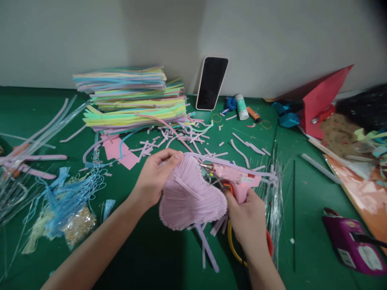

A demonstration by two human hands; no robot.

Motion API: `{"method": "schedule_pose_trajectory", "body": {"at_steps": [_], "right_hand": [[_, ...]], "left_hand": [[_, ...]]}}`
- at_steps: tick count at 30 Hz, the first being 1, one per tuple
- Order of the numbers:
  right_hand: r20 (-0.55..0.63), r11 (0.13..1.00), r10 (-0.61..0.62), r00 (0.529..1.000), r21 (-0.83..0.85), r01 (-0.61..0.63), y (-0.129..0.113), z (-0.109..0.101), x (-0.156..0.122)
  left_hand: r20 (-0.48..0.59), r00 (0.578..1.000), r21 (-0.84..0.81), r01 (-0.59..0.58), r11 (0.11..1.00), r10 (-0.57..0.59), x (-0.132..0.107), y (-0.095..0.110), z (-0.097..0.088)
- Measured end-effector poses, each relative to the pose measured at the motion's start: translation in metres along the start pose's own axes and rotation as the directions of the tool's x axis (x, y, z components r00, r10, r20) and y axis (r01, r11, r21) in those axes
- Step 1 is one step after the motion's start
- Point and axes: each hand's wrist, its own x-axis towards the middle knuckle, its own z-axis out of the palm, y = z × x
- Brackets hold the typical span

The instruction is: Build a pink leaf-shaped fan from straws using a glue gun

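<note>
My left hand (154, 177) pinches the upper left edge of a lilac chenille-stem panel (193, 201), a rounded shape with a bumpy border. A loose lilac stem piece lies across its face. From the panel's top edge a long lilac chenille stem (236, 164) runs to the right. My right hand (249, 219) is closed around the handle of a pink glue gun (231, 174), whose metal nozzle points left at the panel's upper right edge. An orange and dark part shows by my thumb. Yellow and red curved parts show below and beside that hand.
Bundled pastel chenille stems (136, 108) lie at the back left, near a phone (212, 82) leaning on the wall. Cut stem pieces are scattered behind the panel. Blue tassels (65, 201) and a bead bag (80, 225) lie left; clear sticks (275, 205) and a purple device (352, 241) right.
</note>
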Motion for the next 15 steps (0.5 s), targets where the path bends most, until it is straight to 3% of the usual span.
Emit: {"method": "schedule_pose_trajectory", "body": {"at_steps": [15], "right_hand": [[0.004, 1.0, -0.019, 1.0, 0.011, 0.019, 0.0047, -0.0012, -0.0007]], "left_hand": [[-0.029, 0.999, -0.006, 0.017, 1.0, -0.018, 0.002, 0.0, -0.0002]]}}
